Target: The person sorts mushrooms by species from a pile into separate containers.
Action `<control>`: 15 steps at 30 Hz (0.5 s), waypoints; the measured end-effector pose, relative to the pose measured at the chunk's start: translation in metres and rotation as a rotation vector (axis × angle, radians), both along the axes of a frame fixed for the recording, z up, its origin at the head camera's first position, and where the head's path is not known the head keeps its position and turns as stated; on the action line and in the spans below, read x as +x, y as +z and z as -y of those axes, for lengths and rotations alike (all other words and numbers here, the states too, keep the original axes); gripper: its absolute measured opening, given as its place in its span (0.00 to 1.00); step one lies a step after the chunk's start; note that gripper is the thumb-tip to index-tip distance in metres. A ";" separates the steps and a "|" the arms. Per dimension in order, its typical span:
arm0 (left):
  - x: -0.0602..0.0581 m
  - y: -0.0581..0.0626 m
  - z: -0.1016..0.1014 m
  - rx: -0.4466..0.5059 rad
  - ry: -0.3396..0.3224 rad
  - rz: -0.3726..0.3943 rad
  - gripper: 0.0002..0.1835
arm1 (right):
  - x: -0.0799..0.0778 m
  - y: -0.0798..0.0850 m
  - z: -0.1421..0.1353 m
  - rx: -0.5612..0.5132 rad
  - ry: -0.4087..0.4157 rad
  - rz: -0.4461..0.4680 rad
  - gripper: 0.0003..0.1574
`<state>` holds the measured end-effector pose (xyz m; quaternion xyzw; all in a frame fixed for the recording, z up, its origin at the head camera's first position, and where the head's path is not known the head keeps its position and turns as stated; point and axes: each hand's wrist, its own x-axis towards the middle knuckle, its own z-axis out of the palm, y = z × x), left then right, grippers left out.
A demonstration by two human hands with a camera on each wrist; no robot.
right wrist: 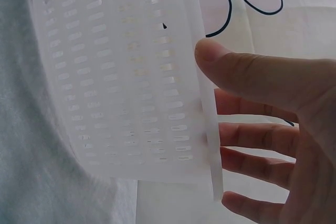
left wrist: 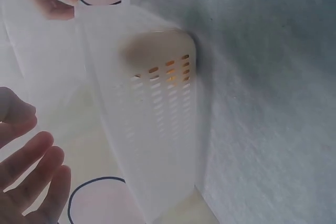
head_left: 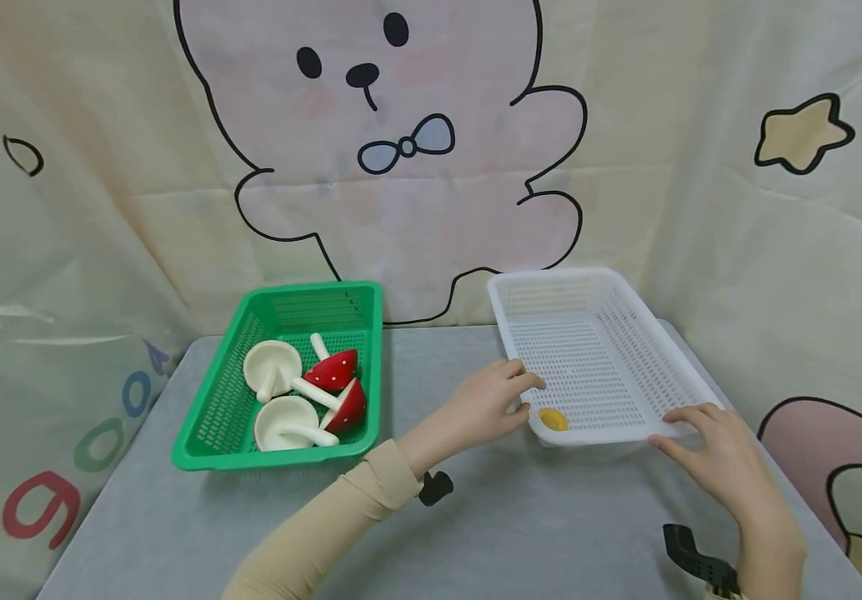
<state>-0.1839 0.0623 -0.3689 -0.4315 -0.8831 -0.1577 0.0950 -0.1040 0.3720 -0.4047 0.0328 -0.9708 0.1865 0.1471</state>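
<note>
A white plastic basket (head_left: 611, 358) with slotted walls stands at the right of the table. A small yellow object (head_left: 553, 419) lies inside its near left corner; its kind is unclear. My right hand (head_left: 724, 458) grips the basket's near right rim, thumb outside and fingers (right wrist: 257, 136) reaching over to the inner side. By the left rim hovers my left hand (head_left: 493, 402), its fingers (left wrist: 31, 166) loosely bent and holding nothing. Several toy mushrooms lie in a green basket (head_left: 206, 417) at the left, some showing a red spotted cap (head_left: 344, 367), others a white underside (head_left: 272, 367).
The baskets stand apart on a grey table (head_left: 476, 517). Behind them hangs a curtain (head_left: 416, 208) printed with a cartoon bear, which also closes off both sides. Black camera mounts (head_left: 689, 554) stick out from the wrists.
</note>
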 end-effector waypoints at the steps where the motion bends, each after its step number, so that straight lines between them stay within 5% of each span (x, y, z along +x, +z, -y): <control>1: 0.002 -0.001 0.003 0.012 -0.002 -0.001 0.16 | 0.000 0.000 0.000 0.000 -0.001 0.000 0.24; 15: 0.025 -0.013 0.042 0.056 0.008 0.007 0.14 | -0.001 -0.001 -0.001 -0.003 0.004 -0.001 0.24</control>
